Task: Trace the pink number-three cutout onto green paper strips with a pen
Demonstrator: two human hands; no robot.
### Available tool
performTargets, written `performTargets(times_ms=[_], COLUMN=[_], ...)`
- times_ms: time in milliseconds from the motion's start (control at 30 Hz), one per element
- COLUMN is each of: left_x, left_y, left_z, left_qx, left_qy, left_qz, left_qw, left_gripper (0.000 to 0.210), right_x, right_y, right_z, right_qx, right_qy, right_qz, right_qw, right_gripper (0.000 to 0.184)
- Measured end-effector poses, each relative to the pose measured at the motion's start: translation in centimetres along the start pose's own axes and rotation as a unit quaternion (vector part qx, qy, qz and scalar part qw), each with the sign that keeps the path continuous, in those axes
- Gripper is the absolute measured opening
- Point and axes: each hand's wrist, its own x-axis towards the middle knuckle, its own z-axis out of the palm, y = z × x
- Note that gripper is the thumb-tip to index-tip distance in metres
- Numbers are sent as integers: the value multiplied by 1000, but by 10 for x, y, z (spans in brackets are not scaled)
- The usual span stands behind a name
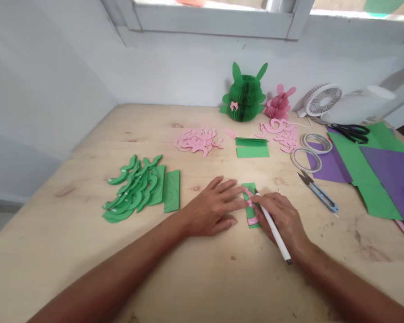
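A white pen sits in my right hand, its tip at the upper part of a small green paper strip. On that strip lies a pink curved paper cutout, partly covered by my fingers. My left hand rests flat with its fingers spread, and its fingertips press on the cutout and the strip's left side. Left of it are a pile of green curved cutouts and a green rectangle with traced outlines.
Farther back lie pink cutouts, green strips and green and pink honeycomb paper figures. To the right are tape rolls, blue thread snips, black scissors, coloured paper sheets and a white fan.
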Motion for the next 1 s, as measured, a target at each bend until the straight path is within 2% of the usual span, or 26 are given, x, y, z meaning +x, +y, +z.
performTargets(times_ms=[267, 1000], left_x=[-1, 0], left_y=[-2, -2], left_z=[-1, -1], left_qx=[-2, -8], left_qy=[-9, -5], left_qz=[-8, -16], left_qw=[1000, 1000], left_gripper=[44, 44], right_x=[1, 2], right_y=[1, 1], right_z=[-1, -3], right_qx=[0, -5], right_qy=[-11, -15], right_qz=[-4, -4], right_qw=[1000, 1000], right_gripper=[26, 22])
